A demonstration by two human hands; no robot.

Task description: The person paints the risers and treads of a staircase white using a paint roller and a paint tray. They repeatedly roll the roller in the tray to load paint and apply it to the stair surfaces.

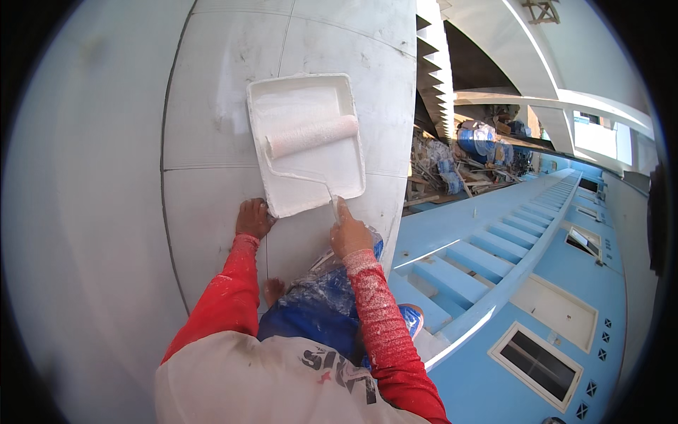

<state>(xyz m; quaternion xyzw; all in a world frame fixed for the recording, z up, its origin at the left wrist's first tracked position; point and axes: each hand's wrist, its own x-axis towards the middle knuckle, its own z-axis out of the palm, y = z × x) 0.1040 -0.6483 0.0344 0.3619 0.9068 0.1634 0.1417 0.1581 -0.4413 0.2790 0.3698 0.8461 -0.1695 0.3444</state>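
Observation:
A paint tray (349,180) coated in white paint lies on the pale tiled floor in front of me. Across its middle rests a paint roller (312,137), its sleeve covered with off-white paint and its wire frame bending back toward me. My right hand (350,233) grips the roller's handle (335,206) just past the tray's near edge, index finger stretched along it. At the tray's near left corner is my left hand (255,218), fingers curled against the rim; its fingertips and thumb are partly hidden. Paint spatters both red sleeves.
A smooth pale wall (90,212) rises at my left. Past the floor's right edge there is a drop to a lower level with a light-blue slatted structure (461,275), a blue building wall (556,297) with windows, and a heap of debris (466,164). A sawtooth-edged white structure (442,74) stands at the upper right.

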